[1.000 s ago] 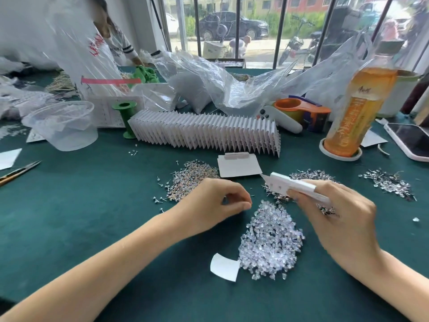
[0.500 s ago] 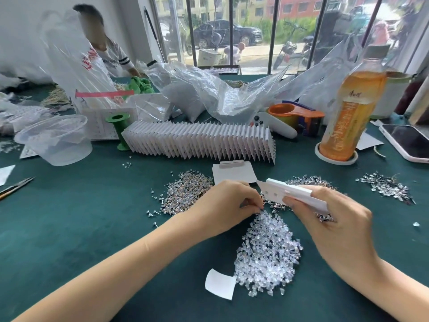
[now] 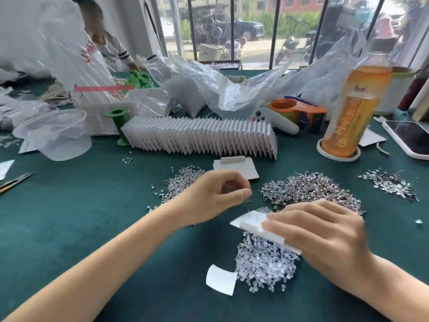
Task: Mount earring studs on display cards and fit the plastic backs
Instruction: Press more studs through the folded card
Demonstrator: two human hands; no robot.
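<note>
My right hand (image 3: pixel 325 231) grips a white display card (image 3: pixel 253 223) just above a heap of clear plastic backs (image 3: pixel 264 263). My left hand (image 3: pixel 218 196) hovers left of the card, fingers curled, thumb and forefinger pinched together on something too small to make out. Piles of earring studs lie on the green cloth: one (image 3: pixel 183 182) behind my left hand, a bigger one (image 3: pixel 311 189) behind my right hand, a small one (image 3: pixel 390 182) at the far right. A long row of finished white cards (image 3: pixel 199 138) stands further back. A single card (image 3: pixel 234 168) lies flat before it.
An orange drink bottle (image 3: pixel 355 110) stands on a coaster at the right, a phone (image 3: pixel 411 138) beside it. A clear plastic tub (image 3: pixel 55 133) and a green spool (image 3: pixel 118 122) are on the left, plastic bags (image 3: pixel 209 91) behind. A paper scrap (image 3: pixel 220 280) lies near me. Another person sits far left.
My right hand has lowered the card toward me, over the plastic backs. My left hand has lifted away from the backs and now hovers with a pinch.
</note>
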